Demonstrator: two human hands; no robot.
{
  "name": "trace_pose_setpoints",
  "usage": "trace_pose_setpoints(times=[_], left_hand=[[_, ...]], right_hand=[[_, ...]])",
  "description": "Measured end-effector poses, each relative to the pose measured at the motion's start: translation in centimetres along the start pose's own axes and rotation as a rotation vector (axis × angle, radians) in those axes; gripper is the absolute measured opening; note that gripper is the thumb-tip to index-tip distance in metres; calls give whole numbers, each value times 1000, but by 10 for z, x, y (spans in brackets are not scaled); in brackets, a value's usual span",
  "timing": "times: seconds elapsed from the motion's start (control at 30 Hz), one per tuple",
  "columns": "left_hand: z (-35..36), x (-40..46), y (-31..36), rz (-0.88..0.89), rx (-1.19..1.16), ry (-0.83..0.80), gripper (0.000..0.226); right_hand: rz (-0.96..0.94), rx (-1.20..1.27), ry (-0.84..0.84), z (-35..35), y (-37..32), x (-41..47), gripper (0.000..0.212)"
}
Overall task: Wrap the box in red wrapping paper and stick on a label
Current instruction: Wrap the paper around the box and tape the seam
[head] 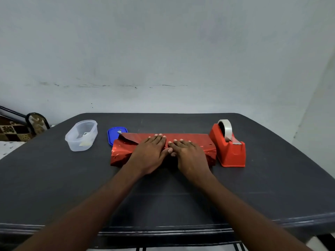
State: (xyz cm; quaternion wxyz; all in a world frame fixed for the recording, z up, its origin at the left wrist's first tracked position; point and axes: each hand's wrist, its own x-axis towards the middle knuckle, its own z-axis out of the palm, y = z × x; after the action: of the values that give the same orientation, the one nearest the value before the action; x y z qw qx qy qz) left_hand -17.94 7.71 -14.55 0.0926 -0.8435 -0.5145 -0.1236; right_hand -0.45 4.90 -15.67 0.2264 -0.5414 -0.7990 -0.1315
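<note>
I see the box mid-table, long side across my view, already covered in shiny red wrapping paper. Box itself is hidden under the paper; only the shape shows.

Left hand lies flat on top of the package, fingers straight and together, pointing away from me. Released grip, just pressing the paper down. Right hand same: flat, fingers extended, pressing the top right beside the left. Thumbs nearly touch at the middle. Neither hand grasps anything.

Paper's left end is loose: a flap corner sticks up at the far-left edge and the left side is crumpled. Right end is also bunched, not folded flat.

Red tape dispenser with a roll of clear tape stands just beside the package's right end, close but I can't tell if touching. Blue lid lies flat behind the package's left end, partly covered by the flap. Clear plastic container sits further left, well apart, with small pale bits inside — too small to identify.

Table is dark grey.
</note>
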Motion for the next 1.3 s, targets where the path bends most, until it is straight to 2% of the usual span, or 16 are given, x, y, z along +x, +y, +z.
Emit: trace_pose_setpoints(times=[0.07, 0.2, 0.5, 0.6, 0.73, 0.83, 1.0, 1.07, 1.17, 1.3], left_hand=[[1, 2, 2, -1, 6, 2, 83], [4, 10, 5, 5, 13, -3, 69], [4, 11, 3, 5, 34, -44, 66], [4, 10, 2, -1, 27, -48, 68], [3, 9, 1, -3, 22, -33, 86], [4, 8, 3, -10, 21, -20, 87], [5, 5, 0, -24, 31, -31, 82], [5, 4, -2, -26, 41, -32, 81], [2, 9, -1, -16, 42, -37, 75], [2, 12, 7, -6, 38, -48, 80]], right_hand=[[3, 5, -3, 0, 4, 0, 48], [43, 38, 9, 0, 10, 1, 48], [61, 62, -27, 0, 10, 2, 44], [93, 26, 17, -12, 9, 3, 27], [310, -69, 195, -40, 32, 2, 21], [491, -160, 156, -59, 67, 4, 13], [617, -249, 72, -80, 105, -5, 15], [691, -162, 21, -85, 113, -9, 16], [912, 162, 13, -91, 129, -12, 9], [1103, 526, 18, -100, 146, -6, 10]])
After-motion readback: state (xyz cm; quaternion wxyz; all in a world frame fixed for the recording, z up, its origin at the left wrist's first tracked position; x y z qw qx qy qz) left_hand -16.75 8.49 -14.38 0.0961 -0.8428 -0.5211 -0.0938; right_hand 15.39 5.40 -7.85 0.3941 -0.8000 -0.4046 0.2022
